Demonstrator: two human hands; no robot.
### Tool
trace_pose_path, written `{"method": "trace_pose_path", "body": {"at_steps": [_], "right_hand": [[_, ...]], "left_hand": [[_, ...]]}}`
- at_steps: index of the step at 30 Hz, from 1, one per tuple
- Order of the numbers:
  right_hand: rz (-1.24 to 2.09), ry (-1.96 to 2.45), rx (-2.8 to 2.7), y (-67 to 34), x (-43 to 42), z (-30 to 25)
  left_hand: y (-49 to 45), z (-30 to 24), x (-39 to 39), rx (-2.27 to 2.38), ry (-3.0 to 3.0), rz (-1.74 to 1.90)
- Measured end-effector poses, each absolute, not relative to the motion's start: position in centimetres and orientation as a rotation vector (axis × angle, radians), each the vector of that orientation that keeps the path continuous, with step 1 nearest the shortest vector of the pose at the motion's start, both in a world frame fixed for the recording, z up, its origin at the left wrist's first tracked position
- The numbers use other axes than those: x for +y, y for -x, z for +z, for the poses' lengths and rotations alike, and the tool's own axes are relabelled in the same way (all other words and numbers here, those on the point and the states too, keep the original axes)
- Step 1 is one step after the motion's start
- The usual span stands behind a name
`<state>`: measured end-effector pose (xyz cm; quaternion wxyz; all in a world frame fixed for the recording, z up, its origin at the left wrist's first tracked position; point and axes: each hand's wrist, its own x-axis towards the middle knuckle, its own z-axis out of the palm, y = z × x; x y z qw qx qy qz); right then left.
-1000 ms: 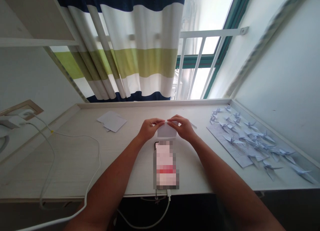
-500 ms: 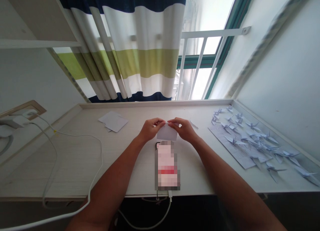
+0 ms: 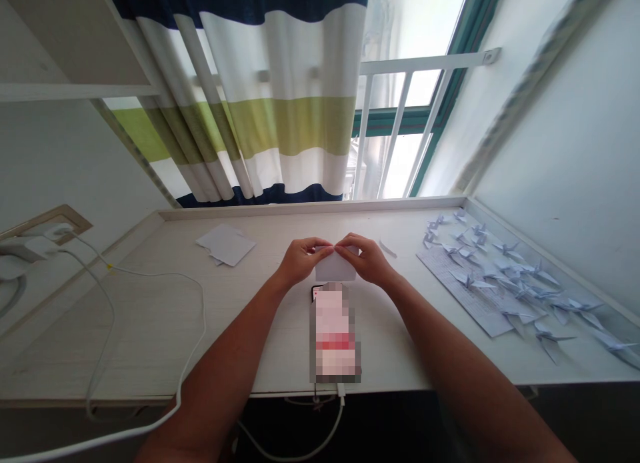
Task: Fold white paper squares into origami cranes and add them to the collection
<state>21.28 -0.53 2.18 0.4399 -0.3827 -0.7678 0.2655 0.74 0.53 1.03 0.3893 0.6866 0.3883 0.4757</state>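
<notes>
A small white sheet of paper [image 3: 336, 268] is pinched along its far edge by both hands, above the middle of the desk. My left hand [image 3: 303, 257] grips it with thumb and fingers pressed together. From the other side my right hand [image 3: 363, 255] pinches the same edge, its fingertips almost touching those of the left. Whether the paper has a fold at that edge is hidden by the fingers. Just nearer than the paper lies a phone [image 3: 335, 336], its screen blurred out, with a white cable [image 3: 341, 397] plugged into its near end.
Several folded paper cranes [image 3: 517, 283] cover the desk's right side, some on a printed sheet [image 3: 463, 296]. Loose white paper squares [image 3: 227, 244] lie at the left back. A thin paper strip [image 3: 387, 248] rests beyond my right hand. Charging cables [image 3: 203, 303] run across the left side.
Both hands stay at the paper's far edge, and their fingertips have come closer together. The paper has shifted very slightly right.
</notes>
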Motion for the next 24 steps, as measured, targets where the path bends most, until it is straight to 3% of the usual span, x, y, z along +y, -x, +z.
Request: {"method": "trace_pose_path", "body": {"at_steps": [24], "right_hand": [[0.767, 1.066, -1.717, -21.76, -0.35, 2.50]], "left_hand": [[-0.69, 0.78, 1.00, 1.000, -1.503, 1.274]]}}
